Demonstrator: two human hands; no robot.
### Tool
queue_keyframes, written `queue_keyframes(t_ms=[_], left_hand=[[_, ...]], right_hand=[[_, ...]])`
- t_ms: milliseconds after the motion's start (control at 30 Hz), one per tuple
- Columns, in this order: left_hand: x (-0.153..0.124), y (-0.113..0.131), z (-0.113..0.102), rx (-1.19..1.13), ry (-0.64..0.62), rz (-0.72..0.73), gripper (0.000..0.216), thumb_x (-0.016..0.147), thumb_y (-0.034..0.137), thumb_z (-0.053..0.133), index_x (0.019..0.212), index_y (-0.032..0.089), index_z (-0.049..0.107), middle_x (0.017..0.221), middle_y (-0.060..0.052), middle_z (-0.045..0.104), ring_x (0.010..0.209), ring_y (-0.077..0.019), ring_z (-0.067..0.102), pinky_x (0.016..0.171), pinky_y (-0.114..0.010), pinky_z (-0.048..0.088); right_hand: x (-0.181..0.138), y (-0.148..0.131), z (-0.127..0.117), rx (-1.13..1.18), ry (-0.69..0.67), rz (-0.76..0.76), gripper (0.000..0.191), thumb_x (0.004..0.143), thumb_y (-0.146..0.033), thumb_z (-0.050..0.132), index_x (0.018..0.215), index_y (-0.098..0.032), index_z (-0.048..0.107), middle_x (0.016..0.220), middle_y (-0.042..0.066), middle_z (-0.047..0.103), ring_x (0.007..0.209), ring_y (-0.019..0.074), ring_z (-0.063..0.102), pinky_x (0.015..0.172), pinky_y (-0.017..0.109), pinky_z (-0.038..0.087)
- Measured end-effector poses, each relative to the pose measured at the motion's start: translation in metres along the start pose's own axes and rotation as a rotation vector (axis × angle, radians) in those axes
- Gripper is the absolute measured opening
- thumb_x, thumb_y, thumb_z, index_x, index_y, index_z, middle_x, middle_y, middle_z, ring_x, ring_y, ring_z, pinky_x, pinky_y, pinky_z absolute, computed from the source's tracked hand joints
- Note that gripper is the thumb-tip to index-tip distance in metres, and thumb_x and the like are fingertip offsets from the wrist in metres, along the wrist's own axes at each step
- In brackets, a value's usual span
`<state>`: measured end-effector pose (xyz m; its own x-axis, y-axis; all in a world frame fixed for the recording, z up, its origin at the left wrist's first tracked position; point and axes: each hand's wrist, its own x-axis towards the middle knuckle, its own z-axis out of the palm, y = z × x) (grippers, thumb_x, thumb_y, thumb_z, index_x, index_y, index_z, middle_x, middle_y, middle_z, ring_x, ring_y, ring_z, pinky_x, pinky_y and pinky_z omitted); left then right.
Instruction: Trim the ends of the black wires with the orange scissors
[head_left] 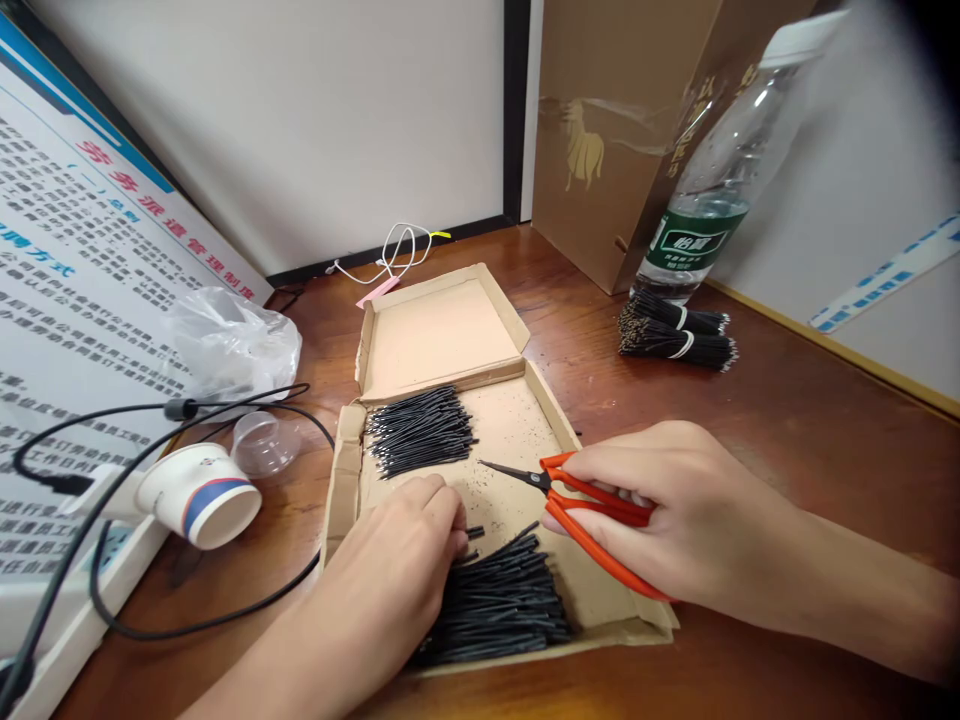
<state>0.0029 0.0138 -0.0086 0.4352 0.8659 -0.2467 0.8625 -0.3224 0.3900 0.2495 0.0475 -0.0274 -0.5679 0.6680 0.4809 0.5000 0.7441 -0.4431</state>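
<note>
My right hand point(660, 510) grips red-handled scissors point(600, 500); their pointed dark blades look closed and aim left over the cardboard box point(555, 405). Inside the open box, my left hand point(401, 560) has its fingers pinched together, and a short black wire point(474, 532) sticks out beside the fingertips. Part of what those fingers hold is hidden. Just below them lies a loose pile of black wires point(510, 600). A neater stack of black wires with shiny ends point(420, 430) sits at the far left of the box. Tiny scraps dot the box bottom between the piles.
Banded bundles of black wires point(679, 335) lie at the right by a water bottle point(697, 230) and a tall brown box point(622, 120). On the left are a tipped paper cup point(202, 495), a clear plastic cup point(264, 445), a plastic bag point(232, 340) and a black cable point(217, 625).
</note>
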Motion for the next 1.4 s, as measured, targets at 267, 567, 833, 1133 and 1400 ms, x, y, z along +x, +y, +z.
queue_keyframes(t_ms=[267,567,833,1133,1400], left_hand=[[-0.001,0.009,-0.007,-0.032,-0.053,0.0,0.024,0.093,0.001,0.04,0.084,0.019,0.053,0.089,-0.004,0.06,0.082,-0.0199,0.057,0.073,-0.032,0.044],[0.001,0.007,-0.007,-0.093,-0.035,0.038,0.019,0.095,0.005,0.048,0.091,0.019,0.061,0.097,-0.004,0.062,0.091,-0.021,0.061,0.081,-0.033,0.047],[0.002,-0.003,-0.008,-0.154,-0.054,0.099,0.019,0.092,0.003,0.054,0.091,0.02,0.061,0.098,0.0,0.061,0.095,-0.0173,0.06,0.083,-0.03,0.044],[-0.004,0.002,-0.01,-0.211,-0.003,-0.034,0.016,0.097,0.013,0.044,0.083,0.021,0.049,0.087,-0.002,0.061,0.082,-0.0192,0.056,0.071,-0.03,0.041],[-0.003,0.009,-0.02,-0.506,0.19,-0.015,0.014,0.096,0.023,0.054,0.09,0.021,0.066,0.073,0.002,0.065,0.067,-0.0141,0.057,0.061,-0.024,0.042]], right_hand=[[0.001,0.0,0.0,-0.001,-0.015,-0.002,0.029,0.09,-0.019,0.056,0.061,-0.019,0.052,0.051,-0.007,0.039,0.048,0.0094,0.025,0.047,0.027,0.022],[0.002,-0.002,-0.001,-0.002,-0.014,0.003,0.03,0.09,-0.019,0.055,0.06,-0.019,0.05,0.051,-0.007,0.038,0.048,0.0095,0.025,0.047,0.027,0.022],[0.0,-0.004,-0.003,-0.005,-0.03,-0.014,0.03,0.091,-0.018,0.054,0.061,-0.018,0.052,0.052,-0.006,0.042,0.048,0.0092,0.029,0.049,0.027,0.023],[0.002,-0.005,-0.002,0.016,-0.034,0.012,0.028,0.091,-0.02,0.055,0.063,-0.018,0.054,0.051,-0.006,0.043,0.047,0.0093,0.03,0.049,0.027,0.023],[0.003,-0.011,-0.004,0.052,-0.107,0.049,0.036,0.089,-0.019,0.058,0.06,-0.02,0.037,0.052,-0.008,0.033,0.048,0.0081,0.026,0.05,0.028,0.021]])
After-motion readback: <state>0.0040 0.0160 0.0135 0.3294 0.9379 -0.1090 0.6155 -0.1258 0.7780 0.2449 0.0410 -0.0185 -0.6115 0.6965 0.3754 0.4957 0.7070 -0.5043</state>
